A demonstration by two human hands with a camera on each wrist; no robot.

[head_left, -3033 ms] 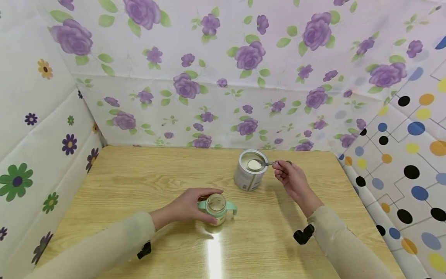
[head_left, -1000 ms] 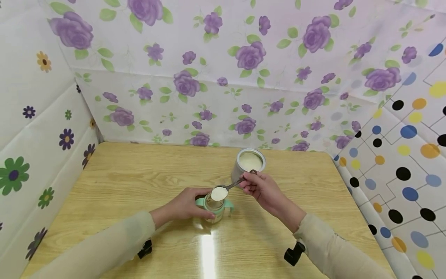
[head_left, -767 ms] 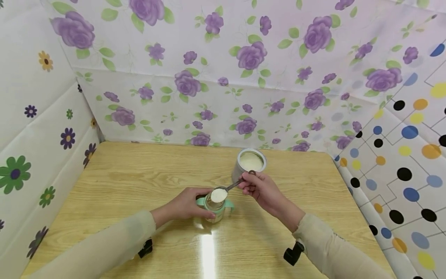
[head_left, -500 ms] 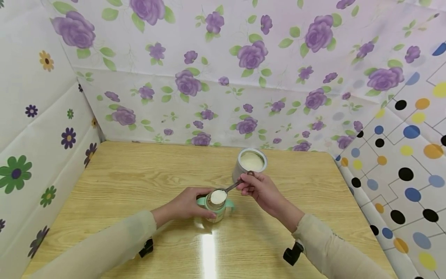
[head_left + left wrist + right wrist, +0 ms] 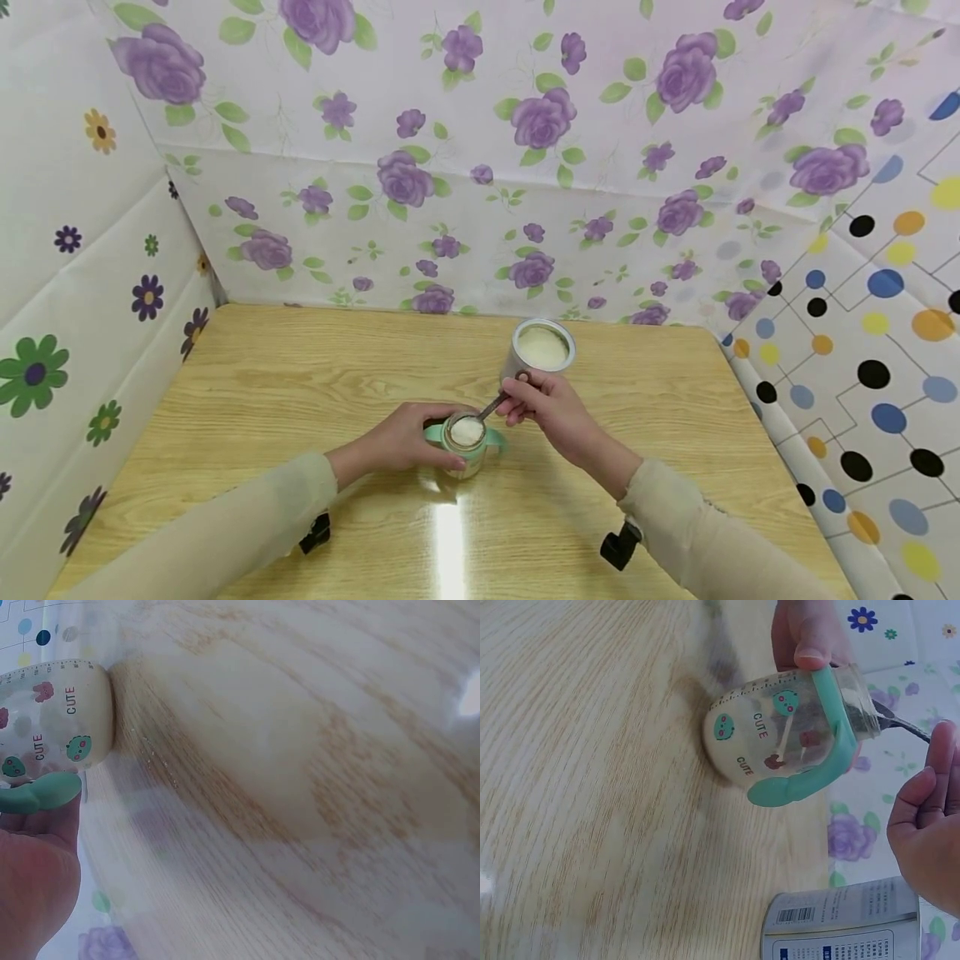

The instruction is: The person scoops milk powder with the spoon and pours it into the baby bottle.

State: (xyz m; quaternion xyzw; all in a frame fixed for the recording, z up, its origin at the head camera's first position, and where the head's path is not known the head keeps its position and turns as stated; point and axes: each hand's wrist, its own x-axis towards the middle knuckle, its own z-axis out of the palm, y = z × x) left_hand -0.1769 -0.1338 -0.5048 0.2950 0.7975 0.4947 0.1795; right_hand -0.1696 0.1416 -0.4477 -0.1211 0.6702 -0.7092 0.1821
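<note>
A clear baby bottle [image 5: 754, 735] with green handles [image 5: 810, 784], a printed scale and "CUTE" lettering stands upright and uncapped. Pale powder shows inside, toward its base. My left hand [image 5: 408, 437] grips the bottle's left side, thumb at the front. My right hand [image 5: 551, 408] pinches a metal spoon [image 5: 492, 406] by its handle. The spoon's bowl, with pale powder [image 5: 468, 430] on it, sits in the bottle's mouth. Behind the right hand stands a grey can [image 5: 512, 364] of the same pale powder, also uncapped; the hand covers part of its front.
The bottle and can stand on a wood-grain table [image 5: 337, 358]. Behind it hangs a white cloth [image 5: 480, 225] with purple flowers. More patterned cloth encloses the left and right sides. A black wrist camera [image 5: 621, 546] sits at the right cuff.
The right hand carried the powder-filled spoon from the can leftward to the bottle. Over the last half second the spoon's bowl dipped into the bottle's mouth. The left hand kept its grip.
</note>
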